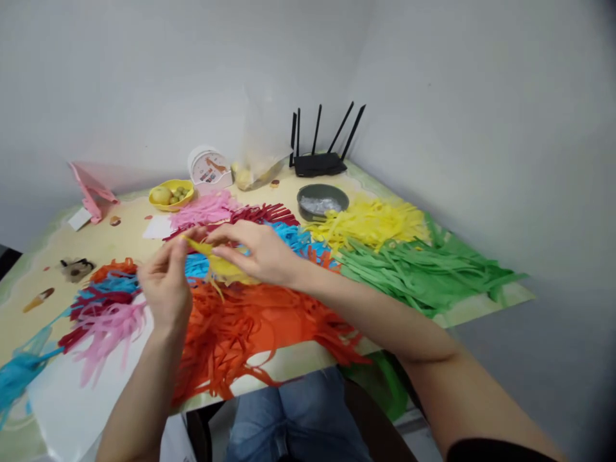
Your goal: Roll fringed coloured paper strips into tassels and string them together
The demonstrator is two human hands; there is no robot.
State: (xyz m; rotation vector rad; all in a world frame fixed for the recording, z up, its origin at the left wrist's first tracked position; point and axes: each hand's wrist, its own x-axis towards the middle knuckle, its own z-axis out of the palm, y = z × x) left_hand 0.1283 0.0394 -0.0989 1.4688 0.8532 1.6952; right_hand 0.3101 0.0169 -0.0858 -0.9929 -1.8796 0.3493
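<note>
Yellow fringed paper [226,268] is held up over the table's orange fringe [283,317]; left hand [166,279] pinches its narrow end, right hand [260,250] pinches just beside, likely keeping it steady. Green fringe [423,273] and yellow pile [385,221] sit at right, presumably bunched by colour for easy reach.

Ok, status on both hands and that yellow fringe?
Left hand: pinching yellow fringe by its narrow end. Right hand: pinching it too. Orange fringe crowding table's near edge.
</note>
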